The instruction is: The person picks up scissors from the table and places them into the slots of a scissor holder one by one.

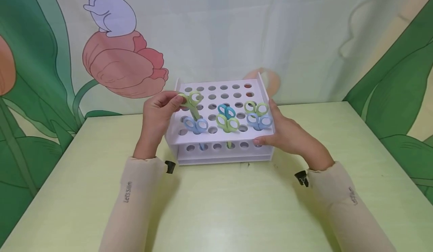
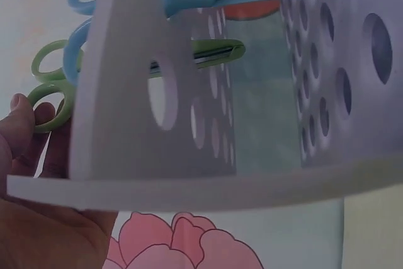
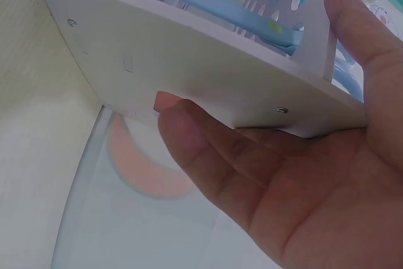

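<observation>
A white two-tier rack [image 1: 248, 134] with rows of round holes stands on the table. My left hand [image 1: 158, 111] pinches one handle ring of a pair of green scissors [image 1: 193, 104] at the rack's left side. In the left wrist view, the blades of these green scissors [image 2: 217, 51] pass through the upper board. My right hand [image 1: 287, 131] holds the rack's right side, its thumb at the front edge and its fingers against the side panel [image 3: 189, 67]. In front of the held pair, blue scissors [image 1: 195, 125] stand handles up in a hole.
In the middle of the rack are teal scissors [image 1: 226, 111] and green scissors [image 1: 227, 124]. At its right stand another green pair [image 1: 256, 109] and a blue pair [image 1: 259, 121]. A printed curtain [image 1: 216, 37] hangs behind the pale green table [image 1: 216, 207].
</observation>
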A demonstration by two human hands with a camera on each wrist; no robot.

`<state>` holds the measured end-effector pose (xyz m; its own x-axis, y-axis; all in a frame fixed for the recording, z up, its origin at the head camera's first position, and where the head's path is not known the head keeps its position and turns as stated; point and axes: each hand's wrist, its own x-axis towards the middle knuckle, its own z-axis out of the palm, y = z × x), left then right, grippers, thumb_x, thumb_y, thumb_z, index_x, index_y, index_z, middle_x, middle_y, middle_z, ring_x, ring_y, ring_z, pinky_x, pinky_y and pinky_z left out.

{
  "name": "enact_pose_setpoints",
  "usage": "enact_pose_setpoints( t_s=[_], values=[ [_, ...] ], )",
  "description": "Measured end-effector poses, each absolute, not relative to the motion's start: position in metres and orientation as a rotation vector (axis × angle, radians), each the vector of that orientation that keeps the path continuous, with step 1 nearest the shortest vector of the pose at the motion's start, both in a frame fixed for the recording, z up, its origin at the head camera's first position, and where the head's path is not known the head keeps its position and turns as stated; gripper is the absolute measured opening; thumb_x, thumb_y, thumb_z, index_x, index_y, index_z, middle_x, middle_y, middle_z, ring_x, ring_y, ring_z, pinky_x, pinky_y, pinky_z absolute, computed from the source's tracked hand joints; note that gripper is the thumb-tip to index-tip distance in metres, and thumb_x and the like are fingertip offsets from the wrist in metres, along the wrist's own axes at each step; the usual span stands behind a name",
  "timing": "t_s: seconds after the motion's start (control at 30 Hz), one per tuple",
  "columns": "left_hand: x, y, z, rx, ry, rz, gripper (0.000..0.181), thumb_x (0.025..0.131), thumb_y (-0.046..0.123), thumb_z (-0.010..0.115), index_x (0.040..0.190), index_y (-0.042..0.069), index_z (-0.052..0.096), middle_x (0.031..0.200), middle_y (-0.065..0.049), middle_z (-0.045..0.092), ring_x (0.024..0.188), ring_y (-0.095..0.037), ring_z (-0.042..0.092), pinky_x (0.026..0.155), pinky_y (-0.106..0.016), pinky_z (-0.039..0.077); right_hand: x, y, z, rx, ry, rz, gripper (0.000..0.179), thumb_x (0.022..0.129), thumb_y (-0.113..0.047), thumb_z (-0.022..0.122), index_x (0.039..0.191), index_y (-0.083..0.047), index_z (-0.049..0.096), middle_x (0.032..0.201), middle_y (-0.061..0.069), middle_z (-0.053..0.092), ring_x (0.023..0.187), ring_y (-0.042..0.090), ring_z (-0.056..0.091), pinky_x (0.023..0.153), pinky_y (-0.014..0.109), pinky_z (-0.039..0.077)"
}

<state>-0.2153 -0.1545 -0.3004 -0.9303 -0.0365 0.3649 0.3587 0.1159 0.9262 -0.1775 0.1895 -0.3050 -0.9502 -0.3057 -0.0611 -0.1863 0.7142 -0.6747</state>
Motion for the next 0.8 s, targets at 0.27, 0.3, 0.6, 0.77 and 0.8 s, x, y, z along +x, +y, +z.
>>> enact_pose_setpoints(
  t_s=[0.27, 0.3, 0.6, 0.77, 0.8],
  values=[
    [-0.2191, -0.1517, -0.3047, -0.195, -2.393, -1.719, 0.031, 0.093, 0.027, 0.075, 0.111, 0.002, 0.076, 0.13, -0.003, 0.066, 0.133, -0.017, 0.049, 0.112, -0.041, 0.034, -0.1787, 0.1899, -0.3073, -0.409, 2.754, -1.045, 0.135, 0.078, -0.047, 0.087, 0.161, -0.022, -0.017, 0.129, 0.014, 0.06, 0.103, 0.03, 0.058, 0.093, 0.047, 0.045],
    [-0.2191, -0.1514, -0.3045, -0.194, -2.429, -1.702, 0.031, 0.094, 0.026, 0.075, 0.112, 0.001, 0.076, 0.138, -0.003, 0.062, 0.139, -0.018, 0.043, 0.115, -0.042, 0.03, -0.1791, 0.1902, -0.3074, -0.414, 2.759, -1.043, 0.135, 0.078, -0.046, 0.087, 0.161, -0.023, -0.017, 0.128, 0.013, 0.061, 0.102, 0.029, 0.058, 0.092, 0.047, 0.046],
    [-0.2204, -0.1515, -0.3062, -0.152, -2.501, -1.71, 0.03, 0.095, 0.019, 0.073, 0.118, -0.001, 0.074, 0.161, 0.0, 0.034, 0.151, -0.022, 0.02, 0.119, -0.044, 0.021, -0.1782, 0.19, -0.3061, -0.408, 2.769, -1.031, 0.134, 0.078, -0.042, 0.088, 0.161, -0.021, -0.015, 0.124, 0.013, 0.062, 0.101, 0.03, 0.058, 0.093, 0.049, 0.045],
    [-0.2193, -0.1528, -0.3066, -0.186, -2.532, -1.706, 0.031, 0.096, 0.018, 0.071, 0.124, 0.003, 0.072, 0.162, 0.001, 0.033, 0.151, -0.02, 0.019, 0.119, -0.043, 0.021, -0.1779, 0.1898, -0.3056, -0.407, 2.755, -1.046, 0.134, 0.078, -0.045, 0.087, 0.161, -0.022, -0.016, 0.125, 0.013, 0.062, 0.103, 0.03, 0.058, 0.095, 0.05, 0.045],
    [-0.2191, -0.1528, -0.3066, -0.194, -2.539, -1.702, 0.031, 0.096, 0.018, 0.071, 0.124, 0.004, 0.072, 0.162, 0.001, 0.033, 0.151, -0.02, 0.019, 0.119, -0.043, 0.02, -0.1779, 0.1897, -0.3055, -0.408, 2.754, -1.048, 0.134, 0.078, -0.045, 0.087, 0.161, -0.022, -0.016, 0.125, 0.013, 0.062, 0.103, 0.03, 0.058, 0.094, 0.05, 0.045]
  ],
)
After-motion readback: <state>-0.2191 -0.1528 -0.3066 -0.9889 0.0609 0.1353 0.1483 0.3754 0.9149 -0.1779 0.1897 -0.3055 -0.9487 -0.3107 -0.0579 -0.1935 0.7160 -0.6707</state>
